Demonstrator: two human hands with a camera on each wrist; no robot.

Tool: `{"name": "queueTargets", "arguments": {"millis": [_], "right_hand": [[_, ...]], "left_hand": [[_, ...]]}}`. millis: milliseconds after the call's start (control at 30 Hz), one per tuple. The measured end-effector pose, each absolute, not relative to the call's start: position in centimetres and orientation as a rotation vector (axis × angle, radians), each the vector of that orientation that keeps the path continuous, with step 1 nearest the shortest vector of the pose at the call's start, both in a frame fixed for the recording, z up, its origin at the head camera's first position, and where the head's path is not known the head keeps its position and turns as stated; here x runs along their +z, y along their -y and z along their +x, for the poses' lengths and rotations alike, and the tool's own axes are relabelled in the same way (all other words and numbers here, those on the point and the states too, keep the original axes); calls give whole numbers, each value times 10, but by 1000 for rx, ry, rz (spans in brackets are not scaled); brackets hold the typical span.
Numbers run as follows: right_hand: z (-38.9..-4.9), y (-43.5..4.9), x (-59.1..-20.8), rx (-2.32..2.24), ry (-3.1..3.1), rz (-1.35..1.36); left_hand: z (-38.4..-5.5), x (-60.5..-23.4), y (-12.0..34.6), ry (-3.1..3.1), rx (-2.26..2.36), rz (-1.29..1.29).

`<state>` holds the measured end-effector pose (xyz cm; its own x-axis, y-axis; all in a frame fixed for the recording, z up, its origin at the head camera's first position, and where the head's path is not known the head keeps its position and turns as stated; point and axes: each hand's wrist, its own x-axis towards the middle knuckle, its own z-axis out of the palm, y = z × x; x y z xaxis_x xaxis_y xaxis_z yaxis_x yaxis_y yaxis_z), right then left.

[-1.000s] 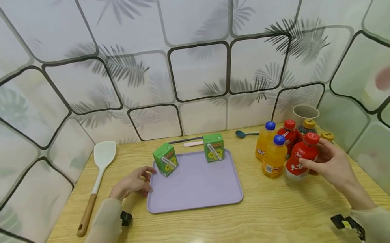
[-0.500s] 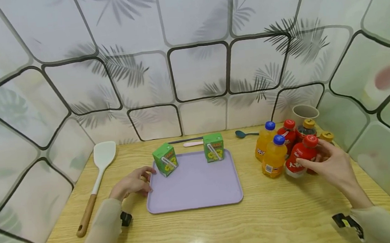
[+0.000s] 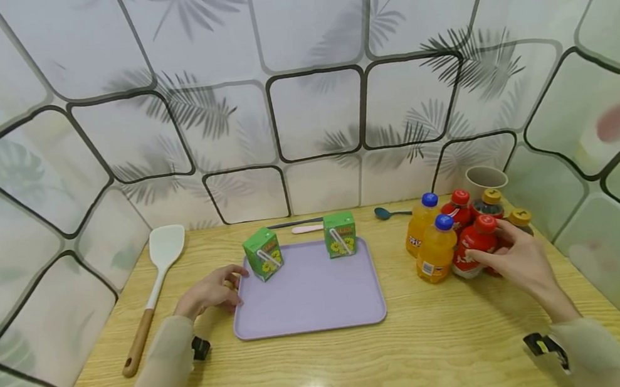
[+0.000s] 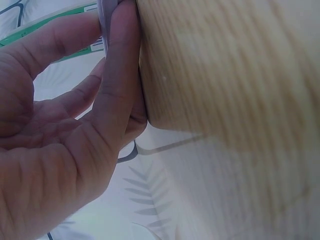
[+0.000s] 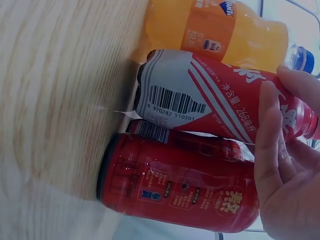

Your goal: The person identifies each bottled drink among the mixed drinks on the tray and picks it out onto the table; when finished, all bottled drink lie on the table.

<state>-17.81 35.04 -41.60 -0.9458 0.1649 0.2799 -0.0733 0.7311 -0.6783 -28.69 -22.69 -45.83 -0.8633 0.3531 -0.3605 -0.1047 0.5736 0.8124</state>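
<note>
In the head view my right hand (image 3: pixel 518 260) grips a red plastic drink bottle (image 3: pixel 473 249) by its upper part, thumb on one side and fingers on the other. The bottle (image 5: pixel 200 97) leans slightly, its base close to the tabletop, between an orange soda bottle (image 5: pixel 220 30) and a red bottle with a gold-lettered label (image 5: pixel 185 182). On the other side, my left hand (image 3: pixel 215 292) pinches the left rim of a lilac tray (image 3: pixel 310 301); its edge (image 4: pixel 106 22) shows between the fingers. Two green drink cartons (image 3: pixel 263 254) with straws stand on the tray's back part.
Behind the held bottle stand another red-capped bottle (image 3: pixel 457 212), yellow-capped bottles (image 3: pixel 487 203) and a beige cup (image 3: pixel 486 180). A dark teal spoon (image 3: pixel 384 213) and a pink handle (image 3: pixel 307 228) lie behind the tray. A white turner with a wooden handle (image 3: pixel 153 292) lies far left.
My right hand has brought the red bottle slightly left and down, closer to the table and beside the orange soda bottle. The left hand and the tray have not moved.
</note>
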Motion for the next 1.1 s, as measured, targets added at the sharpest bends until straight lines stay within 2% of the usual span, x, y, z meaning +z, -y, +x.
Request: {"name": "queueTargets", "arguments": {"millis": [1100], "right_hand": [[-191,-345,-417,967,2653,-132]], "left_hand": [[-281,-453,225,-2322,1244,201]]}}
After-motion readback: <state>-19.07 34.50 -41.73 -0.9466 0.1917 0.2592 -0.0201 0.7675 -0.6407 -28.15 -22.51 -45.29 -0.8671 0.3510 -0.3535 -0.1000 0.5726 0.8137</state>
